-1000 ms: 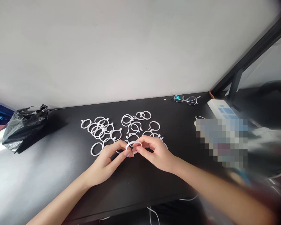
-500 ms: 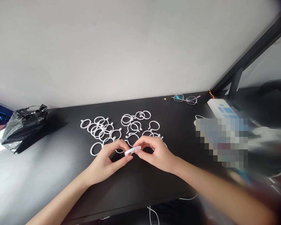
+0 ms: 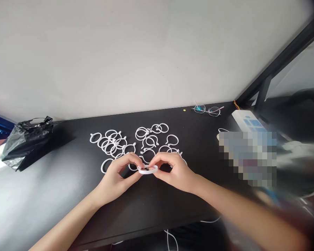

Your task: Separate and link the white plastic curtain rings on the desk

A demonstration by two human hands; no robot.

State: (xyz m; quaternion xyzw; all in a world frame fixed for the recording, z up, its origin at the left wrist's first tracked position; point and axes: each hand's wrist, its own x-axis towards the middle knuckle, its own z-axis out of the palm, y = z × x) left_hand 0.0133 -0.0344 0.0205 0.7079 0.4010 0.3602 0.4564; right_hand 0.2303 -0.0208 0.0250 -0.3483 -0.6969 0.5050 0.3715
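A white plastic ring (image 3: 148, 170) is pinched between both my hands just above the black table (image 3: 151, 205). My left hand (image 3: 119, 179) grips its left side with thumb and fingers closed. Its right side is held by my right hand (image 3: 174, 170), fingers curled. The ring lies almost flat, seen edge-on. Behind my hands several more white rings (image 3: 136, 141) lie scattered on the table in two loose groups.
A crumpled black plastic bag (image 3: 26, 141) sits at the table's far left. Eyeglasses (image 3: 208, 111) lie by the back wall. A white power strip (image 3: 247, 122) and a blurred patch are at the right. White cables (image 3: 171, 238) hang below the front edge.
The ring has tipped from facing me to lying nearly flat and moved slightly down. My left hand's fingers have shifted from stretched along the ring to curled over its left side.
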